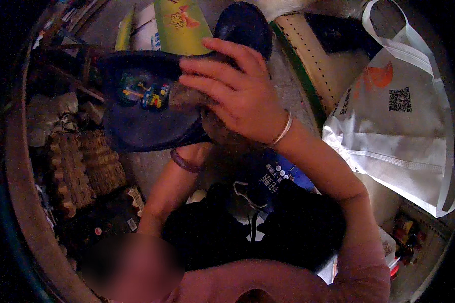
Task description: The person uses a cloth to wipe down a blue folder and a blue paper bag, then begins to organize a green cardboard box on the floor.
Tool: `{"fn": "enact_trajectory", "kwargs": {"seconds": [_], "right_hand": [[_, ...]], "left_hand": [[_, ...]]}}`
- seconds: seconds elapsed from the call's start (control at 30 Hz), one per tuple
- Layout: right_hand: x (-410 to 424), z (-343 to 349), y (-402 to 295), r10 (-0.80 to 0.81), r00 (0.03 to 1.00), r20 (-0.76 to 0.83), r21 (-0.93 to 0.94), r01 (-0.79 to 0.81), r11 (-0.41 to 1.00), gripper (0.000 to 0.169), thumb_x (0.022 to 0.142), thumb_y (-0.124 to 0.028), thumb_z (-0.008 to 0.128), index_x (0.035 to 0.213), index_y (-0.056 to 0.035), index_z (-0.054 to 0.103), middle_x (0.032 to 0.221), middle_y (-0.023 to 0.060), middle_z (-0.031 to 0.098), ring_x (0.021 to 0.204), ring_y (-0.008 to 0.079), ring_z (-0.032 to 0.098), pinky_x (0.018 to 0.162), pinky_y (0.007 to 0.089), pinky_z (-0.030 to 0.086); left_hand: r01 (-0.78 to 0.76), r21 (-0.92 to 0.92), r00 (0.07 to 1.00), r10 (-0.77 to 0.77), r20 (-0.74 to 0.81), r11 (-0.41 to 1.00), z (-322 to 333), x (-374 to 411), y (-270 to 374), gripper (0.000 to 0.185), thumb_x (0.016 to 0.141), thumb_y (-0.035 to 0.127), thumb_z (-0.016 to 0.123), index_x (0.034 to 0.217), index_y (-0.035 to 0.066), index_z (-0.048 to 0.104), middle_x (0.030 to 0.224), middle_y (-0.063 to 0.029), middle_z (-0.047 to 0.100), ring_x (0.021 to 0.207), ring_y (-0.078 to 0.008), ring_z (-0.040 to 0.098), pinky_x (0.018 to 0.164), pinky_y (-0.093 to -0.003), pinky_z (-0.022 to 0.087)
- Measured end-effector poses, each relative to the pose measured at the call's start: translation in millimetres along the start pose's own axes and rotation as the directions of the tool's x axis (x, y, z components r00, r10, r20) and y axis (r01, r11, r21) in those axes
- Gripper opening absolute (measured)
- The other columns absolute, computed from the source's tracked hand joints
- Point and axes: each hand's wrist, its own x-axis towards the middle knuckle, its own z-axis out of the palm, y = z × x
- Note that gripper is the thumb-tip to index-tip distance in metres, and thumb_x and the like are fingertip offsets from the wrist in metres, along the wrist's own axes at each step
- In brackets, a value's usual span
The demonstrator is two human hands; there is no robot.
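Note:
A dark slipper [136, 130] with a colourful cartoon patch [149, 94] on its upper is held up before me. My right hand [235, 87] lies across it, fingers stretched over the upper and thumb out of sight. From below, my left hand [199, 149] reaches behind the slipper, so only its wrist end shows; its grip is hidden. Beyond my right fingers is a dark oval sole [244, 28]; whether it belongs to the same slipper I cannot tell. Brownish lining [222, 127] shows beneath my right palm.
A yellow box [182, 22] with a tiger print stands beyond the slipper. To the right are a green-edged beige panel [311, 57] and a white carrier bag [398, 132]. Corrugated brown material [87, 163] lies at left. A blue printed package [273, 170] sits near my legs.

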Motion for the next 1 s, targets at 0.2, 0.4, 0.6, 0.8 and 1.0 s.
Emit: {"fn": "enact_trajectory", "kwargs": {"seconds": [0.2,0.4,0.6,0.8,1.0], "right_hand": [[31,-22,61,0.2,0.962,-0.185,-0.125,-0.225,0.966,0.018,0.077,-0.019,0.056,0.09,-0.0061,0.059,0.098,0.0132,0.056,0.092,0.0325,0.051,0.081,0.041,0.039],[28,-20,70,0.28,0.958,0.069,-0.342,-0.241,0.908,0.023,0.078,-0.027,0.057,0.093,-0.0095,0.059,0.1,0.0103,0.056,0.093,0.0306,0.051,0.082,0.0416,0.038],[-12,-13,62,0.152,0.987,-0.051,0.006,-0.152,0.988,0.025,0.075,-0.032,0.059,0.092,-0.0151,0.062,0.096,0.0056,0.057,0.094,0.0284,0.049,0.084,0.0414,0.035],[-38,-3,15,0.293,0.953,-0.072,-0.026,-0.295,0.955,0.038,0.073,-0.012,0.06,0.11,-0.0047,0.051,0.11,0.0137,0.045,0.1,0.0304,0.045,0.087,0.0354,0.037],[-2,11,-8,0.278,0.955,-0.101,0.219,-0.252,0.943,0.04,0.071,-0.012,0.06,0.11,-0.0064,0.05,0.107,0.0126,0.046,0.099,0.0298,0.045,0.088,0.0361,0.037]], "left_hand": [[0.058,0.176,0.998,-0.062,0.015,0.983,0,-11,-4,0.05,0.088,0.042,0.04,0.127,0.011,0.038,0.121,-0.0104,0.048,0.111,-0.0223,0.046,0.092,-0.0333,0.038],[0.162,0.471,0.983,-0.184,0.002,0.867,-24,-31,-5,0.05,0.088,0.042,0.04,0.127,0.012,0.038,0.122,-0.0105,0.047,0.111,-0.0224,0.045,0.092,-0.0328,0.038],[0.366,0.771,0.893,-0.429,-0.134,0.521,-65,-82,-10,0.05,0.088,0.043,0.04,0.128,0.012,0.038,0.122,-0.0106,0.047,0.111,-0.0226,0.045,0.092,-0.0324,0.038],[0.426,0.847,0.832,-0.507,-0.227,0.32,-77,-104,-11,0.051,0.088,0.043,0.039,0.128,0.013,0.038,0.122,-0.0107,0.047,0.112,-0.0227,0.045,0.092,-0.032,0.037],[0.433,0.858,0.822,-0.512,-0.25,0.276,-78,-112,-10,0.051,0.087,0.044,0.039,0.129,0.014,0.037,0.123,-0.0107,0.047,0.112,-0.0229,0.045,0.092,-0.0316,0.037]]}}
